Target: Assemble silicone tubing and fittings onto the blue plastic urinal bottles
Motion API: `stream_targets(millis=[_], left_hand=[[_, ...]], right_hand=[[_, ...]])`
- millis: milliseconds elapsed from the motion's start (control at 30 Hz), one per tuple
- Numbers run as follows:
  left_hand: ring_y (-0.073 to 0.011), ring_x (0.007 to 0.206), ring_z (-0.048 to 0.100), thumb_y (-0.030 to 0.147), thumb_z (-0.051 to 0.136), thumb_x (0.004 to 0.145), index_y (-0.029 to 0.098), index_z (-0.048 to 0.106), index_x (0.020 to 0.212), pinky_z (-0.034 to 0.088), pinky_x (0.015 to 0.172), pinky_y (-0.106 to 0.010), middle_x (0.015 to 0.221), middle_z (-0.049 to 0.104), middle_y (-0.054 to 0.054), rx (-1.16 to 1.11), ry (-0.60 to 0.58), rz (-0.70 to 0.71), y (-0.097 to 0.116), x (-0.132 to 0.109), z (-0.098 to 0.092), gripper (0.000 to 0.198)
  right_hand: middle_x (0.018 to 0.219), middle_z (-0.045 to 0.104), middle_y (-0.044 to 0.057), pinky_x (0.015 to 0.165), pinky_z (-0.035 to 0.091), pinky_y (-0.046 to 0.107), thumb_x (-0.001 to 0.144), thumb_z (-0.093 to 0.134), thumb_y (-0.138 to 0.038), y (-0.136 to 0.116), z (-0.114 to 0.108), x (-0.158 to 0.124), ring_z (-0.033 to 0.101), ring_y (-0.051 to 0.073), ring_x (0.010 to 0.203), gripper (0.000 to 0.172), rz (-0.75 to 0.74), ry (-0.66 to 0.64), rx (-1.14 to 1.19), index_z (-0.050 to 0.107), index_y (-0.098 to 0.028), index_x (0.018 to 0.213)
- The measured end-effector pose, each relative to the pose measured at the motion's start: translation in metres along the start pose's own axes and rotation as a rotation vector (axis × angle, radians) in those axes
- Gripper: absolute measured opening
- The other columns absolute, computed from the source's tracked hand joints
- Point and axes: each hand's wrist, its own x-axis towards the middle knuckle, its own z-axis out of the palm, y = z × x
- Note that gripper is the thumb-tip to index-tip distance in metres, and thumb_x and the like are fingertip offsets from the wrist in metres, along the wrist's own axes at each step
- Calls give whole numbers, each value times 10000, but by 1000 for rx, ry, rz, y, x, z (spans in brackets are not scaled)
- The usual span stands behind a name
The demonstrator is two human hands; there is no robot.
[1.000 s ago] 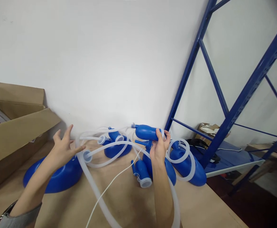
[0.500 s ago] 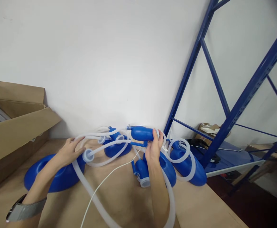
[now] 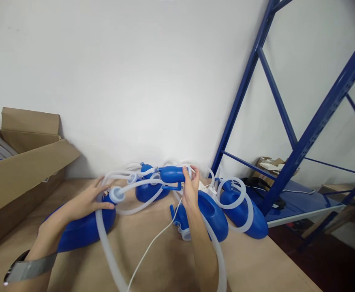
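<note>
My left hand (image 3: 84,198) closes thumb and fingers about the neck of a large blue plastic bottle (image 3: 84,235). A clear hose (image 3: 141,183) leads from that bottle's white collar (image 3: 116,194) towards the right. Another stretch of hose (image 3: 106,239) hangs down beside the fingers. Between the fingers of my right hand (image 3: 191,188) is the white-rimmed end of a small blue cylinder (image 3: 172,174), held level above the table, with a narrow blue handle below it. A second small blue cylinder (image 3: 182,219) lies under my right wrist.
More blue bottles with coiled hoses (image 3: 212,215) (image 3: 244,215) lie to the right on the brown table (image 3: 153,259). One bottle (image 3: 150,191) lies near the wall. A cardboard box (image 3: 28,162) stands left; a blue metal rack (image 3: 311,129) rises right. A thin white cord (image 3: 153,243) crosses the front.
My right hand has brought the small blue cylinder left and slightly down. My left hand has closed round the bottle's neck, and the bottle has shifted right and tilted.
</note>
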Motion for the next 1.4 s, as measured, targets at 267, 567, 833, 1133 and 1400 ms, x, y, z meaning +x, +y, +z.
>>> stream_targets(millis=[267,567,833,1133,1400], left_hand=[[-386,1390,509,786,563,808,160,689,1175,594,1006,-455,1564,437,-151,-179,437,-118,-10,-15,-49,737],[-433,1417,495,800,516,822,169,694,1038,491,1113,-602,1567,443,-190,85,559,31,0,-25,-65,689],[-384,1221,660,736,497,851,185,657,1070,519,1063,-533,1293,688,-134,169,769,-57,31,-24,-71,613],[-400,1144,688,737,499,821,150,677,1084,533,1039,-555,1219,694,-170,187,855,-92,38,-20,-66,668],[-408,1184,667,701,517,804,167,676,1069,482,1108,-596,1253,682,-158,200,862,-131,36,-21,-67,617]], right_hand=[[1200,618,54,1110,439,434,796,801,-514,0,5,-9,590,249,1185,592,-263,-202,-269,556,-242,1262],[1481,516,97,1216,357,478,758,871,-459,33,-1,-14,474,299,1418,798,-193,-679,-212,516,-274,1449],[1545,551,86,1260,286,534,725,912,-412,58,-8,-18,421,324,1498,625,120,-742,263,700,-273,1295],[985,780,44,988,565,357,735,802,-79,105,-30,-20,722,231,1117,214,649,-569,447,720,-213,880],[809,661,5,500,498,194,987,654,-211,131,-20,-5,636,110,624,126,957,-411,316,644,-129,892]])
